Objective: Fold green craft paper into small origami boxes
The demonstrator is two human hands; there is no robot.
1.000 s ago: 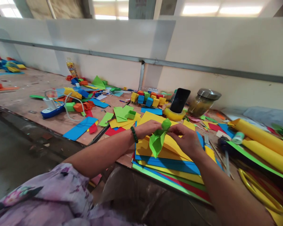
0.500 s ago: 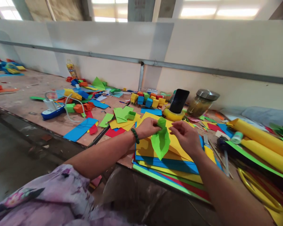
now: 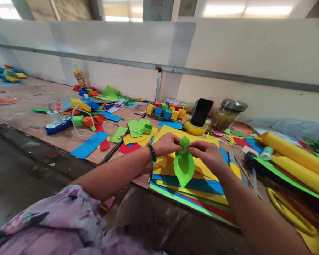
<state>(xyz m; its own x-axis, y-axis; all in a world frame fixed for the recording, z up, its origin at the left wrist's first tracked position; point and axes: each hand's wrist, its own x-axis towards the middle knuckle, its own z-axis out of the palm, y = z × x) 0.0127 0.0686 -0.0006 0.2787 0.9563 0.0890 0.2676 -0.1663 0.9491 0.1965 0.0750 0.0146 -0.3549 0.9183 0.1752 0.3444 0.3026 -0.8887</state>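
Observation:
A folded green paper (image 3: 184,166), narrow near its top and wide and hollow below, hangs over a stack of coloured sheets (image 3: 191,186). My left hand (image 3: 170,144) pinches its narrow part from the left, a green bead bracelet at the wrist. From the right, my right hand (image 3: 206,151) pinches the same narrow part between thumb and fingers. The stack has yellow sheets on top, with blue, green and red ones beneath.
Behind the stack are small paper cubes (image 3: 167,112), a phone (image 3: 201,112) on a yellow tape roll (image 3: 195,128) and a lidded jar (image 3: 228,115). Yellow rolls (image 3: 300,156) and yellow-handled scissors (image 3: 289,216) lie right. A power strip (image 3: 58,126) stands left.
My right hand has moved left and now grips the green paper, which it was apart from before. The paper has turned to show its hollow side and hangs slightly lower.

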